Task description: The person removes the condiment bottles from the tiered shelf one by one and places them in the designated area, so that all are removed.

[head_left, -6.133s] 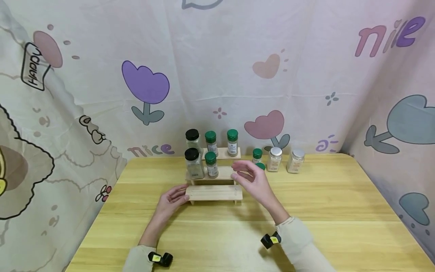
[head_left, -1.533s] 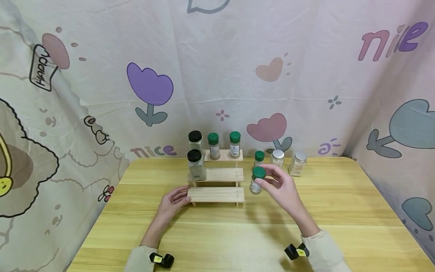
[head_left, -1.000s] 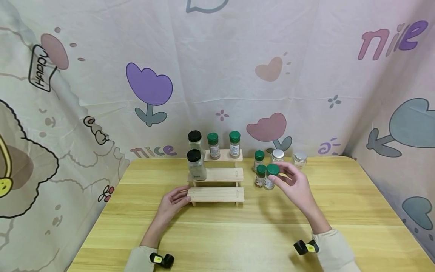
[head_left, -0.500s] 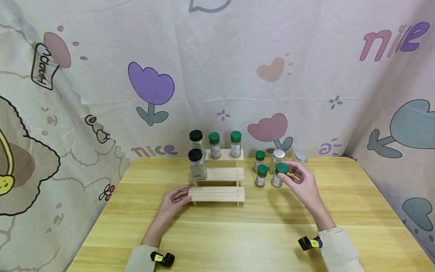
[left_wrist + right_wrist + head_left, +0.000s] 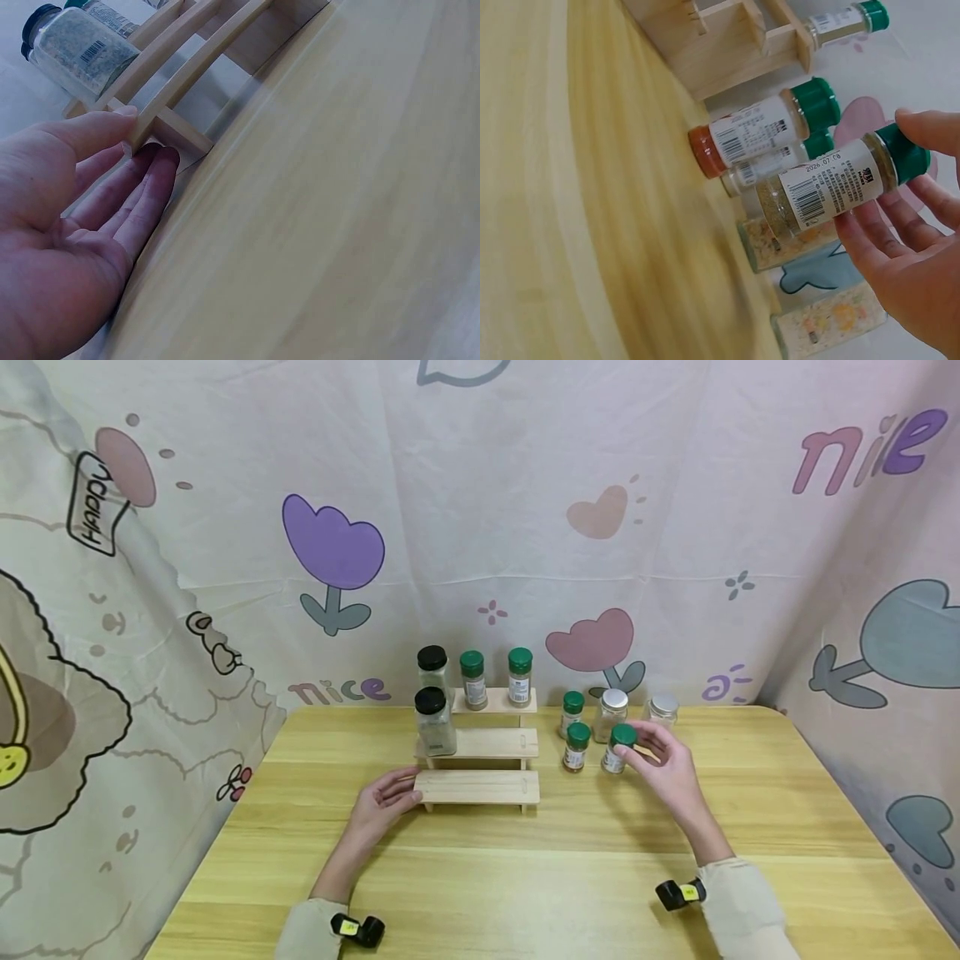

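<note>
Head view: the fingers of the right hand (image 5: pixel 669 770) pinch a green-capped jar (image 5: pixel 616 757), long axis near-vertical, cap up, just beside 1 similar jar (image 5: pixel 575 755); the left hand (image 5: pixel 378 807) grips the wooden rack's (image 5: pixel 480 787) lowest step at the desk (image 5: pixel 495 885).

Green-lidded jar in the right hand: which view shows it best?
Right wrist: the green-lidded jar is large there, its printed label facing the camera. Head shows its lid and label, but small and partly covered by the right hand. Left wrist does not show it.
</note>
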Demonstrator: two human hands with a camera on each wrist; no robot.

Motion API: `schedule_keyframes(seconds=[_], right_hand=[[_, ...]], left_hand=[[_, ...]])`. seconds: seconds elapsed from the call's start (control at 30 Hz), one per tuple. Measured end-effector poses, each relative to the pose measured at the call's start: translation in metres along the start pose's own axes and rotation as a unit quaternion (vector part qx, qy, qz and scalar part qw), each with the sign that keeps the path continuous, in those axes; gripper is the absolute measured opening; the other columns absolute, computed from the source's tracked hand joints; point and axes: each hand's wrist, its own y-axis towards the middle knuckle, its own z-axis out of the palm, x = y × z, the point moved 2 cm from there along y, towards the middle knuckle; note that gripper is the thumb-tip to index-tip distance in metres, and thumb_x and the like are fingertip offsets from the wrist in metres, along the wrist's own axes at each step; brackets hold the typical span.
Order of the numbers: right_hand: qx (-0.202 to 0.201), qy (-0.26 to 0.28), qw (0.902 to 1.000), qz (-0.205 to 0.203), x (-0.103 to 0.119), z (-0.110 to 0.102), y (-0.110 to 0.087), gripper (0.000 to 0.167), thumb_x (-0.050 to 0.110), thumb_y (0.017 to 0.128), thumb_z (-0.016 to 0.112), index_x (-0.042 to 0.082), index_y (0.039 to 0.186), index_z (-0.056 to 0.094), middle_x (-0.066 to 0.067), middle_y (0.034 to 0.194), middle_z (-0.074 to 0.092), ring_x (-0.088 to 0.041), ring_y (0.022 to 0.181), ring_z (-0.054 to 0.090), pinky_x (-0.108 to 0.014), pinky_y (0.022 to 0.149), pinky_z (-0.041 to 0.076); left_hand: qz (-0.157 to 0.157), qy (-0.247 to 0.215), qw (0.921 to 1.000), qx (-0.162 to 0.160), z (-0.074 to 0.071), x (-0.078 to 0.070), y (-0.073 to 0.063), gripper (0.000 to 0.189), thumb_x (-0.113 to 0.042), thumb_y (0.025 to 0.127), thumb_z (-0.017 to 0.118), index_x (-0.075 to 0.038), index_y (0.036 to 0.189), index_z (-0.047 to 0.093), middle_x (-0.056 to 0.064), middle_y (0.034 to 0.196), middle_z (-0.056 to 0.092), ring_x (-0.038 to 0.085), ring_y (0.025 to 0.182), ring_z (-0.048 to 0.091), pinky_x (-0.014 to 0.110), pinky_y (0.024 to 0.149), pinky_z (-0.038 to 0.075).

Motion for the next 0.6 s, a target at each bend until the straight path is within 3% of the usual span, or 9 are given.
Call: schedule_keyframes(seconds=[0.37, 0.6], right_hand=[[0.001, 0.0, 0.9999, 0.013, -0.014, 0.001, 0.002, 0.049, 0.013, 0.095, 0.076, -0.003, 0.136, 0.057, -0.021, 0.134, 0.058, -0.007, 0.114, 0.059, -0.014, 0.097, 0.05], [0.001, 0.009, 0.9996, 0.025, -0.021, 0.001, 0.003, 0.05, 0.014, 0.095, 0.076, -0.004, 0.137, 0.056, -0.021, 0.136, 0.057, -0.007, 0.115, 0.058, -0.014, 0.097, 0.049]], left_hand=[[-0.003, -0.001, 1.0, -0.001, 0.0, -0.001, -0.001, 0.05, -0.009, 0.095, 0.075, 0.001, 0.141, 0.058, 0.025, 0.134, 0.063, 0.025, 0.119, 0.065, 0.022, 0.094, 0.055], [-0.001, 0.002, 1.0, -0.003, 0.001, -0.001, 0.0, 0.049, -0.009, 0.094, 0.076, 0.002, 0.14, 0.059, 0.024, 0.134, 0.064, 0.02, 0.116, 0.067, 0.023, 0.095, 0.055]])
